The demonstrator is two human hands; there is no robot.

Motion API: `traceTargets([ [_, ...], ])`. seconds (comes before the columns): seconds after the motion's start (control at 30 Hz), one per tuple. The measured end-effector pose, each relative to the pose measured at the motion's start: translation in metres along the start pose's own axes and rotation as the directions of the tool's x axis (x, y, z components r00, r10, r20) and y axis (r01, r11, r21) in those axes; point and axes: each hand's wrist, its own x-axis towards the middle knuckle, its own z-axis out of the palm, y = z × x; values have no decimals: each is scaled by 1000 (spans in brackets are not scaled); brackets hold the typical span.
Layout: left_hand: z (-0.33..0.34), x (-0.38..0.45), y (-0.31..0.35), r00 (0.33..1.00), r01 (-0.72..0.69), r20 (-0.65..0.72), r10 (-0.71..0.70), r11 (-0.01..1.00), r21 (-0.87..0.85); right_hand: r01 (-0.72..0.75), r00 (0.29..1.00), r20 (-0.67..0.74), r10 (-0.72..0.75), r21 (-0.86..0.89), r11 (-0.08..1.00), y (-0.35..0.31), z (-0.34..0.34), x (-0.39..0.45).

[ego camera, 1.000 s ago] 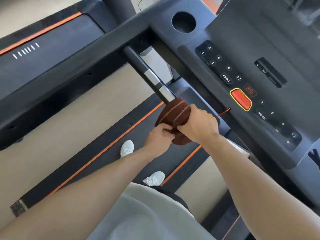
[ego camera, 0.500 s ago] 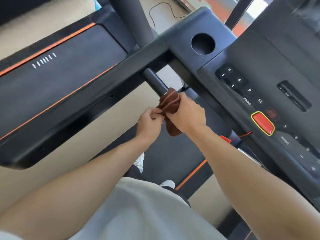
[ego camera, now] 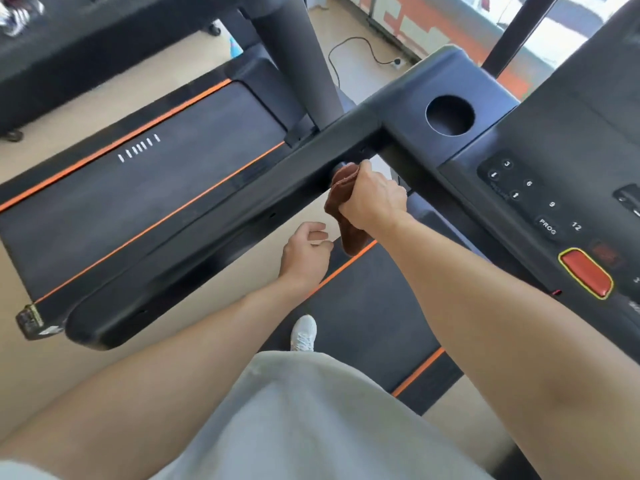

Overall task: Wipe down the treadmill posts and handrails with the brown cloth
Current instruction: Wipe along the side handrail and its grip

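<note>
R hand (ego camera: 372, 199) grips the brown cloth (ego camera: 346, 209), fingers curled round it, bunched against the grip bar's top end right under the handrail (ego camera: 214, 230), where it joins the console (ego camera: 450, 81); cloth's loose tail hangs below the fist. L hand (ego camera: 304, 252) hovers just beside the tail, fingers loosely curled, holding nothing, not touching it. Grey post (ego camera: 298, 57) rises behind the handrail. One white shoe (ego camera: 303, 332) on the belt (ego camera: 370, 306) below.

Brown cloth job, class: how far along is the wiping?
Nothing visibly reads as finished. In hand: the right hand grips the brown cloth round the inner grip bar, up by the long handrail; the left hand hangs free. Left, seemingly: that handrail and the upright post.
</note>
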Motion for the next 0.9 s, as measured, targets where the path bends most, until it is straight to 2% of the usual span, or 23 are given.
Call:
traceTargets([
  [0.07,4,-5,-3,1000,14,28,-15,999,33,-32,995,93,31,9,999,4,-11,-6],
  [0.2,20,-22,-13,994,13,107,-22,997,79,-87,980,175,96,-57,995,29,-21,-40],
  [0.37,46,-45,-19,998,-29,65,26,999,36,-211,935,273,225,-80,974,89,-24,-104],
  [0.43,54,-57,-18,995,-89,51,89,996,-12,-251,910,314,272,-108,962,114,-25,-130],
  [0.57,67,-75,-5,939,-333,71,336,942,-48,-289,899,349,264,19,957,134,-24,-153],
  [0.63,74,-76,10,861,-507,52,507,862,-3,-291,912,331,241,111,950,138,-26,-160],
  [0.7,81,-65,25,724,-684,19,690,713,157,-358,915,271,299,206,911,144,-31,-173],
  [0.77,87,-45,40,623,-748,122,773,543,383,-448,893,177,413,272,852,155,-32,-185],
  [0.83,93,-29,57,605,-734,314,731,360,576,-483,875,107,473,261,836,159,-27,-195],
  [0.9,99,-20,73,672,-665,477,566,180,725,-504,863,105,493,199,840,157,-21,-200],
])
